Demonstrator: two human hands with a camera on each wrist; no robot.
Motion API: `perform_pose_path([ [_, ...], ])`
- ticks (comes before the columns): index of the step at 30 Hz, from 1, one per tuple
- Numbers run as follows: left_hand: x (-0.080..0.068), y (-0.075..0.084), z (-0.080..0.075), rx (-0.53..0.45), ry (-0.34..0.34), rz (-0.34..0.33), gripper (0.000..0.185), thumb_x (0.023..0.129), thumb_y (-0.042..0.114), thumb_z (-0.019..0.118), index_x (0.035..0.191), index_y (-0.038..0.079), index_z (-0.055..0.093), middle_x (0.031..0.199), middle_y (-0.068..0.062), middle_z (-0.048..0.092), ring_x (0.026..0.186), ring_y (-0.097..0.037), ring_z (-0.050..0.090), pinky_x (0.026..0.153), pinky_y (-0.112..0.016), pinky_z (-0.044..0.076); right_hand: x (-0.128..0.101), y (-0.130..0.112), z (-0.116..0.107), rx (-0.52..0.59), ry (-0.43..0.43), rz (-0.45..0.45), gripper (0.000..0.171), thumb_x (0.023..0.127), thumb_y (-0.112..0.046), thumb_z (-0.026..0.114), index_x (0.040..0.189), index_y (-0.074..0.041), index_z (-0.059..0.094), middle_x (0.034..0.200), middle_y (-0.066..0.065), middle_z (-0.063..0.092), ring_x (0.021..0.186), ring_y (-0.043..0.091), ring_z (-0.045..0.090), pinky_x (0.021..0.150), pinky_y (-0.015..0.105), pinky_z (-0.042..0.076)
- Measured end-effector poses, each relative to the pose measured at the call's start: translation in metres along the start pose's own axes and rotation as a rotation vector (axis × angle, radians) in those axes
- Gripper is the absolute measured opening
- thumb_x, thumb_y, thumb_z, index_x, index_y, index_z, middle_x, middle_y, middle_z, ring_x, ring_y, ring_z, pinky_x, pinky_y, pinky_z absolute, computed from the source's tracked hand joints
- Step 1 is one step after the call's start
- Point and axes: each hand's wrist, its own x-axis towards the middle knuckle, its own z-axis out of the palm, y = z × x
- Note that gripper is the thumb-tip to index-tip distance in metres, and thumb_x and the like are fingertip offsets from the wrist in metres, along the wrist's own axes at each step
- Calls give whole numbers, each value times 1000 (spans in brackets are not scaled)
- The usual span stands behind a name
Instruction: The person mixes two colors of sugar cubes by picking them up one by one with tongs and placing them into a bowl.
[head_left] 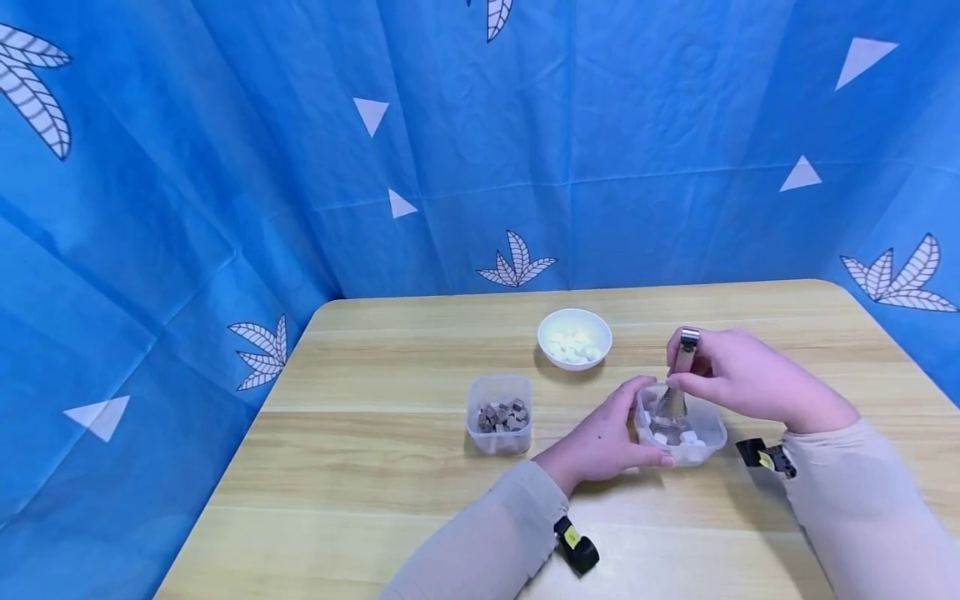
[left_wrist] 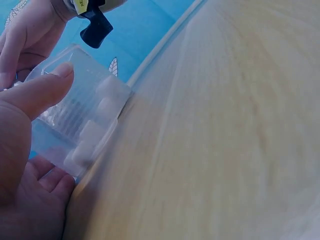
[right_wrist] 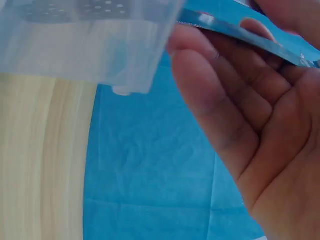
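In the head view a clear plastic container [head_left: 714, 435] with white cubes in it stands on the right part of the table. My left hand [head_left: 606, 440] grips its left side, thumb along the near wall; in the left wrist view the thumb presses the wall. My right hand [head_left: 738, 375] holds a metal slotted spoon [head_left: 686, 350] by its handle, steeply tilted, its wide end down inside the container among the white cubes [head_left: 688, 437]. Holes in the spoon's head show through the wall in the right wrist view. Fingers partly hide the handle.
A second clear container [head_left: 499, 389] with brown cubes [head_left: 502, 417] stands left of my left hand. Behind, a white bowl [head_left: 555, 354] holds white pieces. The wooden table [head_left: 360, 467] meets a blue patterned cloth [head_left: 450, 125] at the back and sides.
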Motion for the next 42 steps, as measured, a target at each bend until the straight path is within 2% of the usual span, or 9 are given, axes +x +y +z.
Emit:
perform_pose_path([
  [5,0,-1,0,7,10,10,100,79,38,88,158,35,26,153,11,39,136,-6,40,115,-36,33,-4,-4,-6,11,58,-11,15,93,-15,75,96,-21,61,77,-14,64,67,3,59,59,26,50],
  [10,0,-2,1,8,20,5,102,78,39,89,158,35,26,154,9,39,137,-8,41,115,-38,34,-12,-6,-18,14,167,-17,15,92,-10,75,97,-17,63,80,-10,67,61,6,57,52,24,47],
  [14,0,-1,2,18,15,21,103,78,38,89,159,33,25,156,9,37,138,-8,39,116,-37,32,-18,-9,-26,58,305,63,16,88,-6,78,95,-16,67,81,-6,67,56,10,53,47,24,39],
  [17,0,0,3,25,9,33,105,78,38,89,159,32,23,157,10,36,139,-8,38,116,-35,30,-16,-13,-31,75,371,131,16,87,-8,80,96,-15,69,78,-5,67,48,12,45,42,27,32],
  [20,1,1,2,23,11,35,104,78,38,89,159,33,24,156,11,36,139,-6,37,116,-34,31,-3,-20,-36,52,384,152,16,90,-15,79,100,-15,67,75,-2,67,43,14,37,38,29,28],
  [23,1,-1,1,34,17,41,102,79,38,88,158,33,25,155,12,37,138,-5,38,115,-32,31,18,-23,-37,48,402,148,16,92,-21,77,103,-16,66,78,1,68,49,14,49,42,27,34],
  [27,-1,-3,1,38,19,43,100,80,39,87,158,32,25,156,12,35,139,-6,37,115,-32,31,48,-24,-33,37,398,137,17,95,-28,73,103,-15,64,84,2,69,67,15,63,53,26,44],
  [31,-2,-3,1,31,19,44,100,80,38,87,158,32,26,156,11,35,138,-5,37,115,-31,31,69,-25,-27,19,362,129,22,97,-34,69,104,-14,62,86,3,67,71,20,61,55,31,47],
  [42,-2,-4,3,9,14,70,98,79,36,88,157,30,29,150,13,39,133,-3,40,113,-30,33,87,-18,-19,15,334,168,24,97,-35,67,105,-12,60,89,6,67,76,23,60,60,38,49],
])
